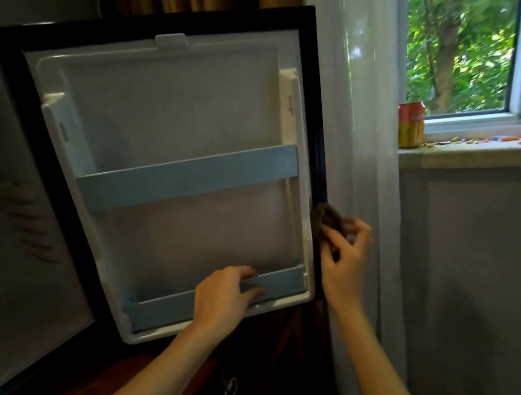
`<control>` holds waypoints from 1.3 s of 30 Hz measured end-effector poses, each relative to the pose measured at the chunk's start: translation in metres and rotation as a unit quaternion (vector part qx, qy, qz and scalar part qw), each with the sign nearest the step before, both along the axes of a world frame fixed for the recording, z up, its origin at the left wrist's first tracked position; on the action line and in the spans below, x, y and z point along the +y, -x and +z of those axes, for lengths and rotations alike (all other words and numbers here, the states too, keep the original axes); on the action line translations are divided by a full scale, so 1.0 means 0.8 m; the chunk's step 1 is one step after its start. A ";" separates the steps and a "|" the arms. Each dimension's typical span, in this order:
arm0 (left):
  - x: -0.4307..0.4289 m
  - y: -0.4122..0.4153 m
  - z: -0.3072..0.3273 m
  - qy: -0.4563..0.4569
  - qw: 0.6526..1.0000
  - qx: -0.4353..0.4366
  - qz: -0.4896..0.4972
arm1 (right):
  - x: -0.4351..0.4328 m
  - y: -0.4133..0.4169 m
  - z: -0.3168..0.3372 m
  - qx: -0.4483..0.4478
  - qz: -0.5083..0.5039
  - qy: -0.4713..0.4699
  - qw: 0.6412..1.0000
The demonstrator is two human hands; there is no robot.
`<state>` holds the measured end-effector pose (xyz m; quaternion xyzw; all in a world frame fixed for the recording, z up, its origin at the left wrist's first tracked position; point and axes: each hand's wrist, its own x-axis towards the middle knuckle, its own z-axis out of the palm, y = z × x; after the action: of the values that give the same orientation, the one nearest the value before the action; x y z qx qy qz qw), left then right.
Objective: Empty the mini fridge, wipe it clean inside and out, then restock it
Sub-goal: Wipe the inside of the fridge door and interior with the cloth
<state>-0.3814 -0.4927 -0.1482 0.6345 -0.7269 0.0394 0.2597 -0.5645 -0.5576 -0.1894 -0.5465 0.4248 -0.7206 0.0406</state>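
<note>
The fingers of our right hand (344, 262) pinch a bunched dark cloth (327, 215), seemingly soft and light, against the black right edge of the open door (182, 107). Our left hand (225, 294) curls over the lower door rail (283, 283), a stiff hold that should steady the free-swinging door. The mini fridge (9, 291) stands empty at left.

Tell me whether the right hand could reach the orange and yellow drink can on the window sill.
Probably, but not freely: the right hand pinches a dark cloth at the edge of the fridge door, and the sheer white curtain hangs between it and the orange and yellow can.
</note>
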 end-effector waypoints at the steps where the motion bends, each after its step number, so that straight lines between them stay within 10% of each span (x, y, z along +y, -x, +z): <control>1: 0.003 -0.002 -0.002 0.008 1.000 0.002 -0.001 | 0.000 -0.004 0.018 0.001 0.018 0.034 0.999; 10: 0.019 -0.007 -0.003 -0.003 1.000 0.010 -0.016 | -0.039 0.007 0.289 0.117 -0.005 0.254 0.960; 18: 0.006 -0.019 0.007 -0.072 0.996 0.019 -0.049 | 0.011 -0.035 0.055 -0.069 0.000 0.039 0.997; 27: 0.032 -0.095 0.015 -0.095 0.995 -0.001 -0.036 | 0.077 -0.088 -0.079 -0.364 0.050 -0.156 0.917; 35: 0.046 -0.154 0.014 -0.112 0.992 -0.062 0.006 | 0.095 -0.075 -0.010 0.080 -0.112 0.161 0.977; 39: 0.063 -0.157 0.011 -0.071 0.990 -0.123 -0.014 | 0.089 -0.113 -0.019 0.225 -0.089 0.068 0.968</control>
<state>-0.2561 -0.4423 -0.1394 0.6316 -0.7629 0.0619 0.1237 -0.4742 -0.4867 -0.2043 -0.6559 0.4203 -0.6069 -0.1574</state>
